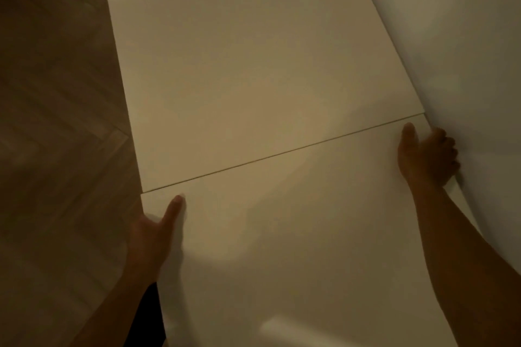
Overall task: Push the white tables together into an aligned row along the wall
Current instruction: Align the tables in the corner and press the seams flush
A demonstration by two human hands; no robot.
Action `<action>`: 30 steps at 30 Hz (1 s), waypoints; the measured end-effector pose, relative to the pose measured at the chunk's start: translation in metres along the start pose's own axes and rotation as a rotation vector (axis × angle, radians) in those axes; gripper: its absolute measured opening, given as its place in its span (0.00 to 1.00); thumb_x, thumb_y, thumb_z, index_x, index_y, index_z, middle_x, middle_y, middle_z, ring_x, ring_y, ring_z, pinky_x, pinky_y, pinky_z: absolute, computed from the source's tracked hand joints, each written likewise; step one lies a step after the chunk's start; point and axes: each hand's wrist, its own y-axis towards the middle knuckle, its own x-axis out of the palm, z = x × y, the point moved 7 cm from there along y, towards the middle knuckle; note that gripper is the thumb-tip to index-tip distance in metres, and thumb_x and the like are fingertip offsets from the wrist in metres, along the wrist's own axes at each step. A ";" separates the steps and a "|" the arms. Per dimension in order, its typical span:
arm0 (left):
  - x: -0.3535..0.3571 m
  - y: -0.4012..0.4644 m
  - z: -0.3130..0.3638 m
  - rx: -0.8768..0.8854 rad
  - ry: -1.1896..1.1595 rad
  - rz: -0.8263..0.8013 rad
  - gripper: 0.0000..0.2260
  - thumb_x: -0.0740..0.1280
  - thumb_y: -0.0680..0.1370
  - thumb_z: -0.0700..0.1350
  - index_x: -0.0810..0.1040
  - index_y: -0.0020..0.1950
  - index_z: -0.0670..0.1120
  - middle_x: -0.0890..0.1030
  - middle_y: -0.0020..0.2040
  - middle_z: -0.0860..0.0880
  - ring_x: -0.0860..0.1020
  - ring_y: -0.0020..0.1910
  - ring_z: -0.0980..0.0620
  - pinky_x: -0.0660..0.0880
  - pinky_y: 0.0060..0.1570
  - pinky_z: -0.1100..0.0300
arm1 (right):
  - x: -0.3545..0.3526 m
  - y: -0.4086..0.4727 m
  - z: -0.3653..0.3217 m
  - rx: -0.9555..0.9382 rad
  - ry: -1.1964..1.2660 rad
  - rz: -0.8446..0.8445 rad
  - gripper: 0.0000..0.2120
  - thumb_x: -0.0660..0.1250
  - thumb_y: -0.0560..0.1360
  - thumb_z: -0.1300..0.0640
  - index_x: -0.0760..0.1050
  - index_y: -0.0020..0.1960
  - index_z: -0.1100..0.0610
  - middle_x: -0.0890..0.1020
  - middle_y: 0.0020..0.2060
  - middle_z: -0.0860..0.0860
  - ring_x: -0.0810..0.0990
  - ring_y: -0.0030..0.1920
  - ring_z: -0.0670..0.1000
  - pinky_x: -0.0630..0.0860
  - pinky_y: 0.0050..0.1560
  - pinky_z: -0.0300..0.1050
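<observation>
Hands grip the near table (pixel 296 248) at its two long sides. The left hand (pixel 153 229) clamps the table's outer edge, thumb pressed flat on the white top and pointing ahead, the other fingers curled down out of sight below the edge. The right hand (pixel 425 155) is hooked over the opposite edge, thumb up on the surface, fingers bent into the narrow slot between the table and the wall (pixel 465 51) (knuckles look to be touching the wall, though blur makes that uncertain).

Just ahead of both thumbs runs a thin dark seam where the near table meets the far table (pixel 253 79); the two tops sit flush and level, closed up along the whole seam. At the left hand's end the near table's corner juts very slightly outward past the far table's corner. The far table's right edge lies along the wall.

No writing, brand or label shows on any surface.

Outward of the left hand lies open herringbone wood floor (pixel 56 121), with free room; beyond the right hand the wall closes off all space.
</observation>
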 end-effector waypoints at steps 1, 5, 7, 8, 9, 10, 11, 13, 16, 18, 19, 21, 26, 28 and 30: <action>0.003 0.002 -0.001 0.009 0.006 -0.029 0.50 0.62 0.65 0.80 0.74 0.64 0.36 0.81 0.52 0.38 0.80 0.54 0.41 0.72 0.63 0.47 | 0.001 0.005 0.000 0.027 0.004 -0.016 0.34 0.53 0.79 0.36 0.65 0.66 0.66 0.71 0.63 0.69 0.71 0.61 0.70 0.66 0.61 0.64; 0.008 0.005 0.002 0.012 0.022 -0.089 0.47 0.67 0.70 0.71 0.70 0.69 0.31 0.80 0.58 0.35 0.78 0.59 0.37 0.74 0.62 0.46 | 0.006 0.013 -0.008 0.113 -0.001 -0.026 0.32 0.50 0.81 0.39 0.64 0.68 0.66 0.71 0.65 0.69 0.70 0.63 0.69 0.63 0.64 0.64; 0.000 -0.001 0.017 0.099 0.031 -0.043 0.31 0.69 0.76 0.62 0.75 0.62 0.35 0.79 0.43 0.52 0.80 0.43 0.43 0.77 0.38 0.53 | 0.005 0.011 -0.008 0.122 0.005 0.008 0.30 0.50 0.82 0.41 0.66 0.66 0.67 0.71 0.64 0.70 0.70 0.62 0.70 0.63 0.63 0.64; -0.001 -0.006 0.025 0.117 0.023 -0.041 0.26 0.69 0.77 0.60 0.77 0.56 0.36 0.73 0.39 0.60 0.78 0.37 0.47 0.71 0.33 0.61 | 0.005 0.011 -0.008 0.121 0.018 0.023 0.28 0.50 0.82 0.43 0.66 0.65 0.67 0.72 0.63 0.70 0.71 0.61 0.70 0.64 0.63 0.64; -0.002 -0.009 0.030 0.132 0.018 -0.011 0.24 0.68 0.76 0.60 0.76 0.48 0.37 0.69 0.37 0.63 0.75 0.32 0.52 0.67 0.31 0.64 | 0.005 0.011 -0.007 0.125 0.033 0.033 0.26 0.51 0.83 0.45 0.67 0.64 0.68 0.72 0.62 0.70 0.71 0.61 0.71 0.64 0.62 0.64; -0.005 -0.009 0.034 0.141 0.021 0.031 0.25 0.66 0.75 0.63 0.71 0.38 0.39 0.66 0.34 0.63 0.70 0.28 0.57 0.65 0.29 0.65 | 0.005 0.013 -0.005 0.133 0.050 0.040 0.24 0.51 0.83 0.47 0.68 0.63 0.68 0.73 0.61 0.69 0.71 0.61 0.70 0.64 0.62 0.64; -0.008 -0.007 0.033 0.130 0.046 0.079 0.27 0.64 0.73 0.68 0.66 0.32 0.44 0.65 0.30 0.60 0.66 0.26 0.57 0.68 0.30 0.61 | 0.004 0.015 -0.004 0.143 0.064 0.043 0.22 0.51 0.83 0.49 0.69 0.62 0.68 0.74 0.61 0.69 0.71 0.60 0.70 0.65 0.62 0.64; 0.007 -0.001 0.014 -0.047 0.085 -0.025 0.38 0.62 0.68 0.76 0.73 0.38 0.37 0.74 0.30 0.43 0.74 0.32 0.42 0.75 0.46 0.45 | 0.003 0.019 0.000 0.158 0.077 0.037 0.19 0.52 0.83 0.53 0.70 0.61 0.67 0.75 0.61 0.68 0.72 0.60 0.69 0.65 0.62 0.63; 0.015 0.002 -0.001 -0.152 0.092 -0.137 0.45 0.63 0.65 0.74 0.77 0.59 0.32 0.81 0.48 0.33 0.80 0.51 0.34 0.75 0.58 0.41 | 0.000 0.024 0.003 0.165 0.104 0.024 0.17 0.53 0.82 0.56 0.72 0.62 0.66 0.75 0.61 0.67 0.73 0.60 0.68 0.66 0.62 0.61; 0.014 0.000 0.008 -0.092 0.055 -0.152 0.43 0.64 0.67 0.72 0.78 0.57 0.32 0.82 0.46 0.33 0.81 0.49 0.34 0.76 0.56 0.42 | 0.000 0.023 0.002 0.153 0.115 0.032 0.17 0.53 0.82 0.56 0.72 0.61 0.66 0.76 0.61 0.66 0.74 0.60 0.68 0.66 0.61 0.61; 0.012 0.000 0.014 -0.028 0.060 -0.139 0.40 0.66 0.68 0.69 0.78 0.55 0.31 0.82 0.46 0.32 0.81 0.48 0.34 0.76 0.55 0.43 | -0.001 0.022 0.002 0.152 0.116 0.041 0.17 0.53 0.82 0.56 0.72 0.61 0.66 0.76 0.60 0.66 0.74 0.60 0.68 0.67 0.61 0.61; 0.005 -0.004 0.028 0.108 0.065 -0.059 0.33 0.70 0.71 0.62 0.77 0.54 0.31 0.81 0.48 0.30 0.81 0.49 0.32 0.75 0.54 0.43 | -0.001 0.020 0.002 0.150 0.113 0.059 0.17 0.53 0.82 0.56 0.73 0.61 0.65 0.76 0.60 0.66 0.74 0.60 0.68 0.67 0.61 0.61; -0.003 -0.014 0.051 0.292 -0.039 -0.072 0.44 0.64 0.72 0.70 0.68 0.70 0.33 0.74 0.65 0.32 0.73 0.65 0.37 0.70 0.60 0.45 | -0.001 0.012 -0.003 0.084 0.111 0.096 0.16 0.53 0.80 0.57 0.73 0.60 0.63 0.75 0.59 0.66 0.73 0.59 0.68 0.66 0.61 0.63; -0.003 -0.013 0.053 0.297 0.015 -0.049 0.54 0.56 0.67 0.76 0.65 0.73 0.31 0.70 0.71 0.31 0.67 0.72 0.35 0.59 0.75 0.49 | 0.000 0.014 -0.006 0.026 0.108 0.089 0.17 0.53 0.81 0.57 0.72 0.64 0.62 0.75 0.61 0.66 0.72 0.60 0.68 0.66 0.61 0.63; -0.006 -0.014 0.058 0.321 0.102 0.013 0.51 0.55 0.69 0.72 0.65 0.73 0.29 0.69 0.72 0.29 0.65 0.73 0.33 0.52 0.75 0.54 | 0.003 0.017 -0.010 -0.024 0.124 0.055 0.20 0.51 0.81 0.56 0.69 0.69 0.58 0.75 0.63 0.64 0.73 0.62 0.67 0.67 0.62 0.63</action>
